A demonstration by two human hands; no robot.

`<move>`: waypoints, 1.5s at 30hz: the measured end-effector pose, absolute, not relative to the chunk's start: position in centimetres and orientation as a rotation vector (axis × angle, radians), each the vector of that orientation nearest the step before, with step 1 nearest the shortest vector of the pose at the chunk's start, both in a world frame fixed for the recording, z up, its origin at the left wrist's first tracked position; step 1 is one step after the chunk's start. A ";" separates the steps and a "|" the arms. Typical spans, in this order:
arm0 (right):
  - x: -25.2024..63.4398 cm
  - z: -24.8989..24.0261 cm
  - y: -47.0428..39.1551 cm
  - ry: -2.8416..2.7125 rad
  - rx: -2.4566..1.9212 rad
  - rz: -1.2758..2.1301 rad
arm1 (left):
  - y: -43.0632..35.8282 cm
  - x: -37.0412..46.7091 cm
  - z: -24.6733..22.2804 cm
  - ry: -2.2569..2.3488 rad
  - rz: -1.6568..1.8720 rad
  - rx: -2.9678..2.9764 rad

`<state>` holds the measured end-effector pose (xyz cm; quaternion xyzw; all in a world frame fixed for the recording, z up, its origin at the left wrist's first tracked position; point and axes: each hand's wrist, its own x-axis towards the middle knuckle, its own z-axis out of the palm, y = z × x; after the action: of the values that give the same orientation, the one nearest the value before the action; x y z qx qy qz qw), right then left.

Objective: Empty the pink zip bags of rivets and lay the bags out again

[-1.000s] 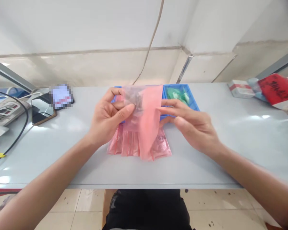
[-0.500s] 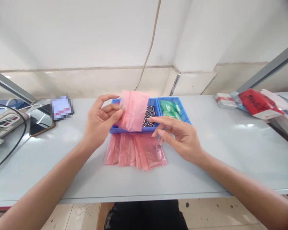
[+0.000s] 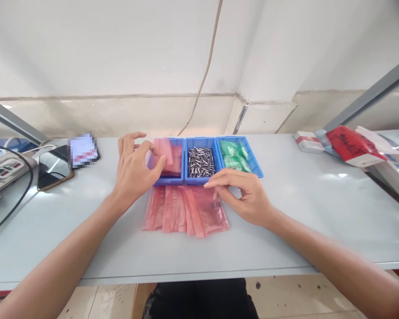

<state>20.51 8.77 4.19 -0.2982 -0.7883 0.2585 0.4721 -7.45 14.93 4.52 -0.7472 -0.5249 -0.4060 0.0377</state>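
Observation:
My left hand [image 3: 136, 164] is over the left blue bin [image 3: 169, 180], its thumb and fingers apart. A light pink plastic bag [image 3: 163, 149] lies just beyond the fingertips, on top of other pink bags in that bin. My right hand [image 3: 246, 195] hovers in front of the middle bin, fingertips drawn together. Whether anything small is between them cannot be made out. Small metal pins, like rivets [image 3: 201, 163], fill the middle bin. Green packets [image 3: 234, 155] are in the right bin [image 3: 255, 166]. Several pink zip bags [image 3: 186, 212] lie fanned out before the bins.
Two phones, one dark [image 3: 55, 167] and one with a lit screen [image 3: 83, 150], lie at the left by a power strip [image 3: 8, 170] and cables. At the right are a small white box [image 3: 308, 141] and a red packet [image 3: 354, 144]. The table's front edge runs below my forearms.
The pink bag that my left hand held up has come down into the left bin, and the fingers have parted from it. My right fingertips have lowered and drawn closer together.

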 end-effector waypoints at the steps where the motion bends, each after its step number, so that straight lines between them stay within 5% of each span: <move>1: 20.5 4.1 8.8 -1.945 -0.722 0.621 | 15.0 -7.5 4.4 -1.581 -1.200 -2.344; 45: 20.4 3.3 8.3 -2.431 -0.573 0.154 | 13.8 -6.7 4.2 -1.160 -0.570 -2.577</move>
<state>20.45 8.30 3.34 -0.2174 -0.9222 0.0586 0.3144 -6.70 13.83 4.19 -0.8864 -0.3991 -0.1962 0.1289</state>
